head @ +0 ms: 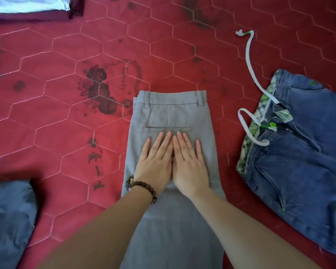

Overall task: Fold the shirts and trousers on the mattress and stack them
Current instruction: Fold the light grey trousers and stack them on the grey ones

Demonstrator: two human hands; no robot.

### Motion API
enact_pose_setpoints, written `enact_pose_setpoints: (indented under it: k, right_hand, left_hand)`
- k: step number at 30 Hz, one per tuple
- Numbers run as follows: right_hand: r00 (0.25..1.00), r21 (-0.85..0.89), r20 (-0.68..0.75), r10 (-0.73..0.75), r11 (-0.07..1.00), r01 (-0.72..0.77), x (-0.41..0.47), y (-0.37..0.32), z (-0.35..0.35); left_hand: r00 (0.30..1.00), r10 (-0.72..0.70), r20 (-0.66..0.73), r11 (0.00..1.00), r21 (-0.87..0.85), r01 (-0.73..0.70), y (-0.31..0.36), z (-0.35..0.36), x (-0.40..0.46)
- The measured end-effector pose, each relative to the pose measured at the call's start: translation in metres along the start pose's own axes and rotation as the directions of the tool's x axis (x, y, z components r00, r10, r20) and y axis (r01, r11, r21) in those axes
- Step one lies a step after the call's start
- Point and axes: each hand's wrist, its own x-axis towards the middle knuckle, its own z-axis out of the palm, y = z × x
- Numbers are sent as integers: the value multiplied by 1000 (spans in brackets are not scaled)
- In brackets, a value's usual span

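Note:
Grey trousers (171, 113) lie folded lengthwise on the red quilted mattress (66, 117), waistband at the far end, back pocket facing up. My left hand (155, 162), with a bead bracelet on its wrist, and my right hand (189, 162) rest flat side by side on the trousers just below the pocket, fingers spread, holding nothing. Blue jeans (299, 156) with a green plaid lining and a long white drawstring (248, 61) lie unfolded to the right.
A blue-grey garment (8, 220) lies crumpled at the lower left. At the top left corner sit a pale blue cloth (27, 3) and a dark maroon one (76, 8). A dark rose print marks the mattress left of the trousers.

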Motion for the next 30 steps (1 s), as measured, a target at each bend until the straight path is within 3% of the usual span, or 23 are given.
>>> enact_pose_setpoints:
  k: [4, 9, 13, 22, 30]
  right_hand:
    - [999, -8, -41, 31, 999, -31, 4, 7, 16]
    - [999, -52, -2, 45, 998, -45, 4, 5, 12]
    - [994, -24, 27, 108, 994, -107, -31, -9, 13]
    - [994, -4, 109, 28, 1000, -28, -198, -47, 48]
    - [987, 35, 150, 59, 997, -65, -221, -55, 47]
  left_hand:
    - [999, -21, -50, 1000, 20, 22, -2, 13, 5]
    - [998, -61, -7, 998, 32, 61, 3, 5, 2]
    - [990, -138, 20, 989, -52, 138, 23, 6, -29]
    - [995, 51, 88, 995, -90, -43, 58, 45, -184]
    - [984, 90, 153, 993, -90, -76, 54, 53, -211]
